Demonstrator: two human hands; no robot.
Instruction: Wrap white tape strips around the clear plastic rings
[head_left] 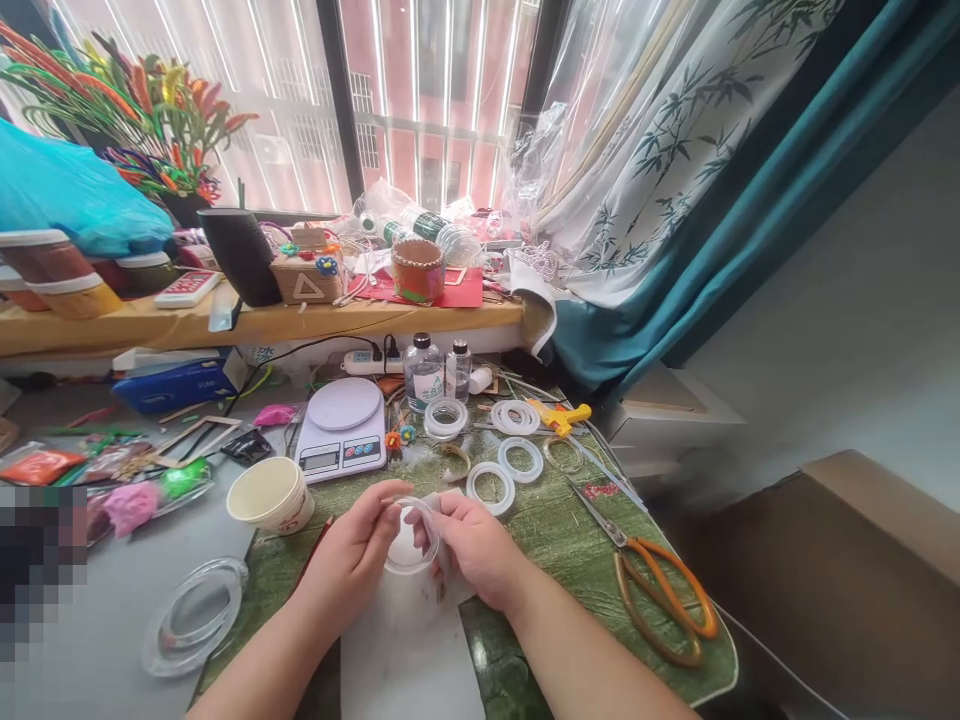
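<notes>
My left hand point(369, 545) and my right hand point(469, 545) meet near the middle front of the table. Between them is a clear ring point(431, 520), pinched at its left by my left hand and at its right by my right hand. Something pale, perhaps a cloth or paper, shows by my right fingers. Just beneath the hands is a round white piece point(405, 553), partly hidden by them. A white sheet point(409, 665) lies below, towards me. Several pale rings point(491, 489) rest on the green mat beyond my right hand.
Orange-handled scissors point(652, 590) lie open at the right. A paper cup point(270, 495) and clear rings point(196, 615) are at the left. Farther back stand a kitchen scale point(343, 428), bottles point(425, 375) and a yellow glue gun point(559, 415).
</notes>
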